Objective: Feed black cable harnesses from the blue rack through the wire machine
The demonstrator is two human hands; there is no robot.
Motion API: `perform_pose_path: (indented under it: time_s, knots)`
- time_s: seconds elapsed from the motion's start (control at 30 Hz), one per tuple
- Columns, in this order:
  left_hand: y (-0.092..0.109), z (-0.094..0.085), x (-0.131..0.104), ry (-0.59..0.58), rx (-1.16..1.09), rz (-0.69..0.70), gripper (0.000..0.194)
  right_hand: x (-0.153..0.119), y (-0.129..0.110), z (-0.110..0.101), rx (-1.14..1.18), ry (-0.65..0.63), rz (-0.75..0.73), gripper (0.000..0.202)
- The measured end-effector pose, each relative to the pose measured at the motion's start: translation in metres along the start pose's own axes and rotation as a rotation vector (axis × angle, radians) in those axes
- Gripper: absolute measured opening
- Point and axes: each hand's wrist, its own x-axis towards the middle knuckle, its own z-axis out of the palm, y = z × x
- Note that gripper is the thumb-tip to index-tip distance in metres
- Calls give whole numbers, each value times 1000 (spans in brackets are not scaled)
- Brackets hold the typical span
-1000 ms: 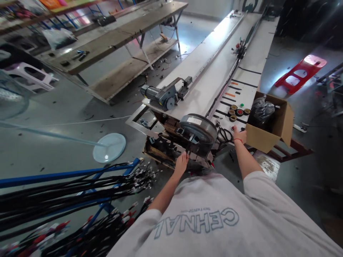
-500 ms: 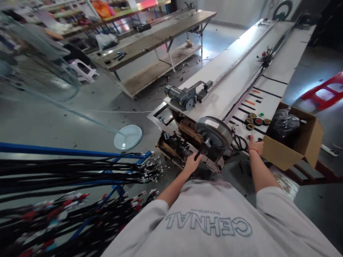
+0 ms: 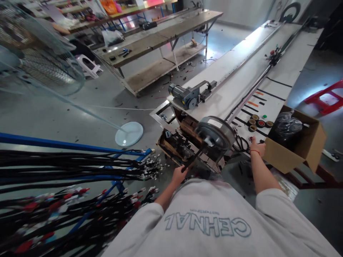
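My left hand (image 3: 179, 175) is closed on a black strip (image 3: 193, 160) that stretches up to a round grey-black wheel (image 3: 215, 132) at the near end of the long white table (image 3: 225, 71). At the table's front edge my right hand (image 3: 258, 148) is closed, with its thumb up by a small red button (image 3: 250, 139). Whether its fingers hold the table edge is hidden. Several tape rolls (image 3: 261, 124) lie just beyond that hand, and black cable loops (image 3: 241, 141) sit between it and the wheel.
An open cardboard box (image 3: 284, 153) is at the right. A grey motor (image 3: 184, 95) sits at the table's left corner, with a box of dark parts (image 3: 174, 146) below. Black cables (image 3: 80, 166) hang on a blue rack at the left, near a fan stand's base (image 3: 129, 134).
My left hand has moved left and down, away from the wheel, with the black strip showing longer. My right hand stays by the red button. The view has shifted slightly.
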Motion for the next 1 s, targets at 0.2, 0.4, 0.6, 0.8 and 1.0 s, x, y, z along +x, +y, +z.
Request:
perform_pose_path:
  time_s: [0.2, 0.4, 0.6, 0.8, 1.0]
  knots:
    - [27, -5, -1, 49, 21, 88, 38, -2, 0, -1, 41, 4, 3, 70]
    - [55, -2, 17, 27, -7, 120, 37, 2, 3, 3, 46, 5, 11, 71]
    - [76, 13, 34, -30, 18, 191, 34, 2, 3, 3, 35, -7, 1, 72]
    - [88, 25, 47, -25, 125, 204, 28, 1, 3, 3, 38, -7, 3, 71]
    - [81, 26, 52, -36, 137, 183, 27, 3, 4, 4, 27, 1, 4, 71]
